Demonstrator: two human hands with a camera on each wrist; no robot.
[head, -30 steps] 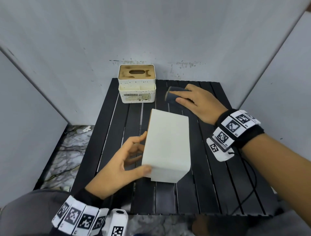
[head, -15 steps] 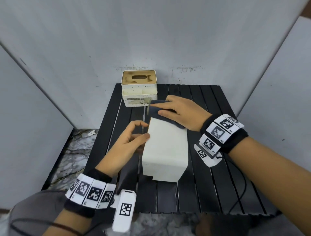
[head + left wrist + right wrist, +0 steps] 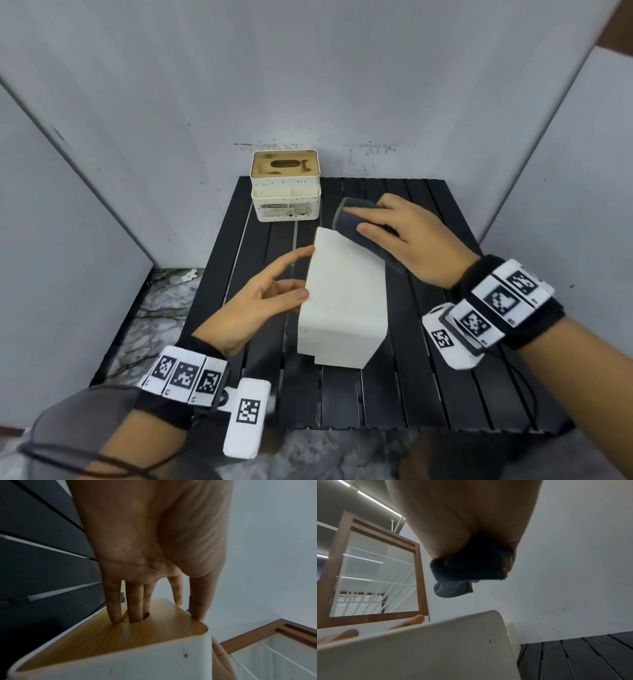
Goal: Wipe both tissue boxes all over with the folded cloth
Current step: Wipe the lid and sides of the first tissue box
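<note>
A plain white tissue box (image 3: 342, 301) lies on its side in the middle of the black slatted table (image 3: 428, 377). My left hand (image 3: 301, 274) holds it from the left. In the left wrist view two fingers (image 3: 135, 601) poke into the slot of its wooden lid (image 3: 154, 628), with the thumb on the rim. My right hand (image 3: 394, 236) grips the folded dark blue cloth (image 3: 359, 222) over the box's far right edge. The right wrist view shows the cloth (image 3: 467, 572) bunched under the palm, just above the box (image 3: 436, 649). A second, speckled cream tissue box (image 3: 286, 192) stands upright at the back.
Grey walls (image 3: 308, 85) close in the table at the back and on both sides. Marbled floor (image 3: 154, 308) shows to the left of the table. The table's front edge runs just before my forearms. A wood-framed white rack (image 3: 373, 574) appears in the right wrist view.
My right hand lifted the cloth off the table onto the box's far end, then swept it across to the far right edge. My left hand slid farther along the box's left side.
</note>
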